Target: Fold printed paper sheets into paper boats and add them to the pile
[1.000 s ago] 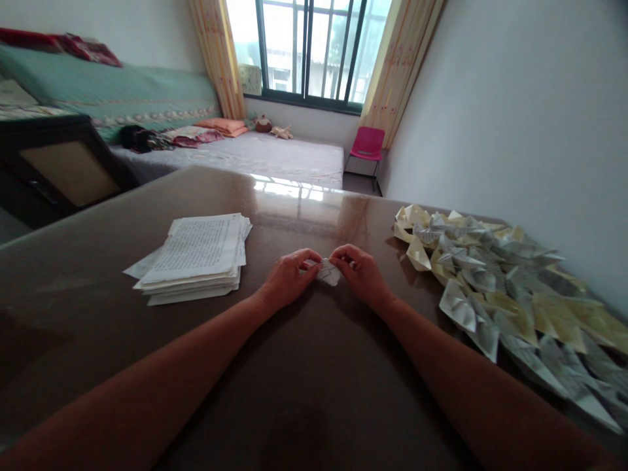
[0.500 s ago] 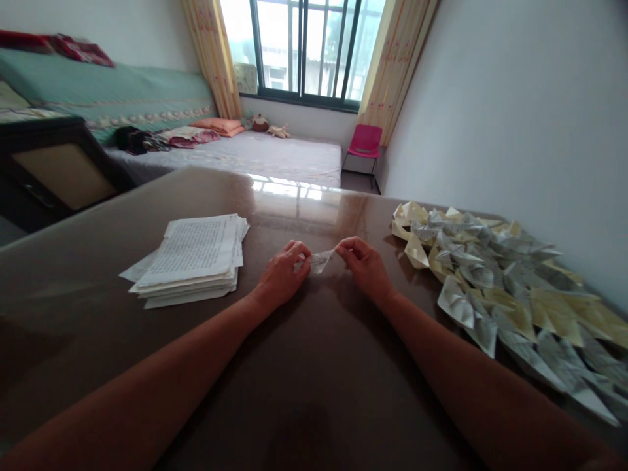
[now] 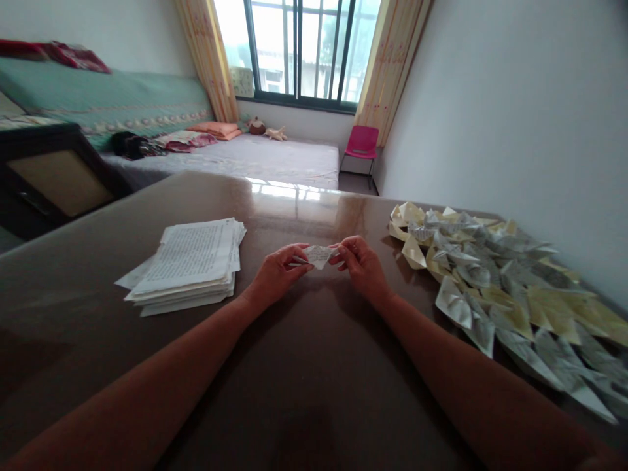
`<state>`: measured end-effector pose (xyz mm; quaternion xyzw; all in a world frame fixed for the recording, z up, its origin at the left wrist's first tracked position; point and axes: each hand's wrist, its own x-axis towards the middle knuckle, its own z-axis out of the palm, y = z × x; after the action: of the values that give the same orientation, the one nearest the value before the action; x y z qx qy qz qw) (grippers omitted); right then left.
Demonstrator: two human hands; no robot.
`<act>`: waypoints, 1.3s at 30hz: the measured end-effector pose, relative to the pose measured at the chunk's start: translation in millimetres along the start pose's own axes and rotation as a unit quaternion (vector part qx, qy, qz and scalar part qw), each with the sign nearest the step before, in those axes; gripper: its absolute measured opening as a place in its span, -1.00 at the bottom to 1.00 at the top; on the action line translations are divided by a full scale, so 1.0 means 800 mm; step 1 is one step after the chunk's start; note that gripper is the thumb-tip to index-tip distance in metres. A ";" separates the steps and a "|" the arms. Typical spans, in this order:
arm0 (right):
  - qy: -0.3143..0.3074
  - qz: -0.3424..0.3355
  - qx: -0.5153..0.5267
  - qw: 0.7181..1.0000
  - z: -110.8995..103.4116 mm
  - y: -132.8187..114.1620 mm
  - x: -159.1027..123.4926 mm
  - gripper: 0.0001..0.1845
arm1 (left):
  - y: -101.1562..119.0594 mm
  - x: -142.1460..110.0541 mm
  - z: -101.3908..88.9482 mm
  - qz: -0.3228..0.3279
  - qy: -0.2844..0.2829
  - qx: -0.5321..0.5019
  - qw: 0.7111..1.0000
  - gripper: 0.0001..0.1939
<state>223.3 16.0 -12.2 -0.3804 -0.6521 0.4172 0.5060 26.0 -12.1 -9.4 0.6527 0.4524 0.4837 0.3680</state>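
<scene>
A small folded piece of printed paper (image 3: pixel 320 256) is held up between my two hands, just above the brown tabletop. My left hand (image 3: pixel 280 269) pinches its left end between thumb and fingers. Its right end is gripped by the closed fingertips of my right hand (image 3: pixel 360 260). The paper shows a downward-pointing triangular shape with print on it; parts of both ends are hidden by my fingers.
A stack of printed sheets (image 3: pixel 189 261) lies left of my hands. Many folded paper boats (image 3: pixel 483 261), white and yellowish, cover the table's right side by the wall. Beyond the glossy table (image 3: pixel 294 366) are a bed (image 3: pixel 289 157) and a pink chair (image 3: pixel 362 142).
The folded paper has turned and spread into a wider triangle between my hands. My left hand has shifted its hold to the left end, and my right fingers have closed further over the right end.
</scene>
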 end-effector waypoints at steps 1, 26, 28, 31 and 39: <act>0.004 0.003 0.012 1.000 0.000 0.001 0.001 -0.72 | -0.002 0.001 -0.002 -0.002 0.007 0.017 1.000 -0.77; -0.121 0.053 -0.084 0.988 -0.002 -0.004 0.000 -0.55 | 0.004 -0.005 -0.002 0.032 0.046 0.184 0.981 -0.76; -0.128 0.066 -0.090 0.985 -0.002 -0.003 -0.001 -0.65 | 0.002 -0.005 -0.002 0.026 0.041 0.171 0.984 -0.75; -0.135 0.077 -0.050 0.987 -0.004 -0.004 0.000 -0.69 | 0.003 -0.005 -0.002 0.011 0.032 0.151 0.988 -0.74; -0.143 0.091 0.025 0.985 -0.004 -0.009 0.000 -0.66 | 0.007 -0.004 0.002 -0.022 0.010 0.080 0.996 -0.53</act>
<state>226.1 13.9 -5.3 -0.3619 -0.6697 0.5277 0.3770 28.6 -17.2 -6.1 0.6649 0.5081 0.4440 0.3203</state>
